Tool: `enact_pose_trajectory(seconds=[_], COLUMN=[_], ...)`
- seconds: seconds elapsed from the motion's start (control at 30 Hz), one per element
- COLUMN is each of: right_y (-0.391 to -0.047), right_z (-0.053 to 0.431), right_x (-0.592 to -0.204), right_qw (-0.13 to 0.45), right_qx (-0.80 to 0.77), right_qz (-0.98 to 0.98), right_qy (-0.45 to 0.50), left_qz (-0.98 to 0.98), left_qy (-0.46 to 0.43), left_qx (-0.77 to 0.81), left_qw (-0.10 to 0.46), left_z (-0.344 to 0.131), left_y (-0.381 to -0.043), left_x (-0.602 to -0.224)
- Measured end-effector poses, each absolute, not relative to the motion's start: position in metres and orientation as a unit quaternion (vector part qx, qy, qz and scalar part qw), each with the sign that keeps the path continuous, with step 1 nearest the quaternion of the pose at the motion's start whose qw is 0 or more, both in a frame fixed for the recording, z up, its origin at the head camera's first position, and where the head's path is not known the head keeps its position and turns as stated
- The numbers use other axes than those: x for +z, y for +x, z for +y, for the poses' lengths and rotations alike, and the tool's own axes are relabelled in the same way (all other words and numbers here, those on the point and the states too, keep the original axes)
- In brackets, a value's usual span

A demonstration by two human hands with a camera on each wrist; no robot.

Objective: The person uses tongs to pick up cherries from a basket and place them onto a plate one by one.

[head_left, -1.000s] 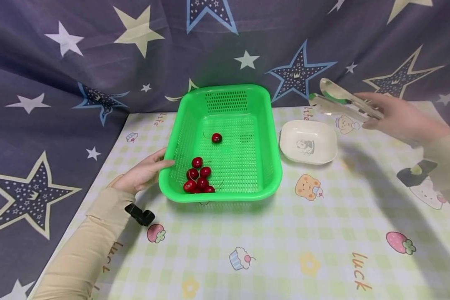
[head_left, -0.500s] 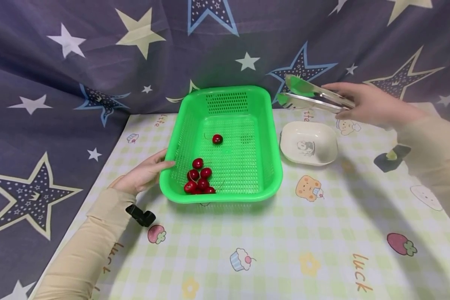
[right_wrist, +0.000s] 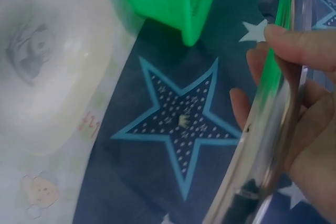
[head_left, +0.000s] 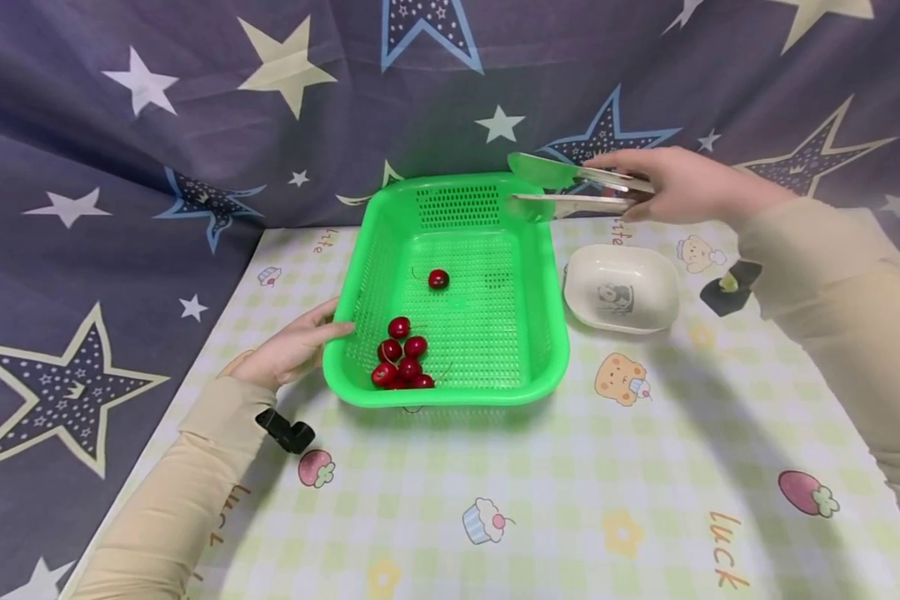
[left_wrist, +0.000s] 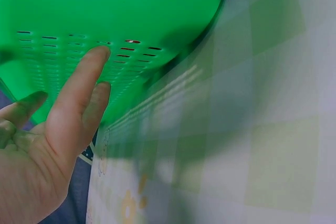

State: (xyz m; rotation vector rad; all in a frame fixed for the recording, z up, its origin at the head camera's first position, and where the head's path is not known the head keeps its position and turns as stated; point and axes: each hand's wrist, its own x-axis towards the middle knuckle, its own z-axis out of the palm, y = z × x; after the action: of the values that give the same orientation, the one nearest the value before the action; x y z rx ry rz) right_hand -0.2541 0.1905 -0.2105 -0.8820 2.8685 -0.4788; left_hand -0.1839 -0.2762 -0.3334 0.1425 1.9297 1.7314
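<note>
A green plastic basket (head_left: 450,395) with perforated walls stands on the table. Several red cherries (head_left: 409,367) cluster in its near left corner, and a single stemmed cherry (head_left: 438,279) lies farther back. At the basket's left side, my left hand (head_left: 281,346) touches it with fairly straight fingers; the left wrist view shows fingers (left_wrist: 79,95) against the outer wall. My right hand (head_left: 693,187) holds metal tongs (head_left: 607,202), their two arms spread apart with nothing between the tips. The tips overlap the basket's back right corner in the head view.
Right of the basket sits a small white dish (head_left: 656,292) with a panda drawing inside. A checked tablecloth (head_left: 555,483) with printed cartoons covers the table. Behind and to the left hangs a dark cloth (head_left: 435,117) patterned with stars.
My right hand has carried the tongs leftward, from beyond the white dish to the basket's back right corner. My left hand stays at the basket's side, and the cherries lie as before.
</note>
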Motion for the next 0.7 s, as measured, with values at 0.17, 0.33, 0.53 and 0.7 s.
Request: enact_pose_trajectory(seconds=[0.17,0.33,0.53,0.7], right_y=[-0.257,-0.260,-0.268,-0.274], right_z=[0.168,0.144,0.114,0.092], right_x=[-0.200,-0.192,-0.188,-0.191], right_qw=[0.066,0.067,0.094,0.122], right_qx=[-0.150,-0.144,-0.134,-0.124], right_qz=[0.941,0.935,0.923,0.915], right_qy=[-0.296,-0.317,-0.348,-0.364], left_qz=[0.717,0.717,0.713,0.702], left_qy=[0.058,0.056,0.062,0.086], left_qx=[0.641,0.642,0.645,0.653], left_qw=[0.268,0.266,0.268,0.271], left_z=[-0.276,-0.277,-0.279,-0.288], left_y=[-0.183,-0.183,-0.183,-0.192], left_x=[-0.332,-0.332,-0.334,-0.348])
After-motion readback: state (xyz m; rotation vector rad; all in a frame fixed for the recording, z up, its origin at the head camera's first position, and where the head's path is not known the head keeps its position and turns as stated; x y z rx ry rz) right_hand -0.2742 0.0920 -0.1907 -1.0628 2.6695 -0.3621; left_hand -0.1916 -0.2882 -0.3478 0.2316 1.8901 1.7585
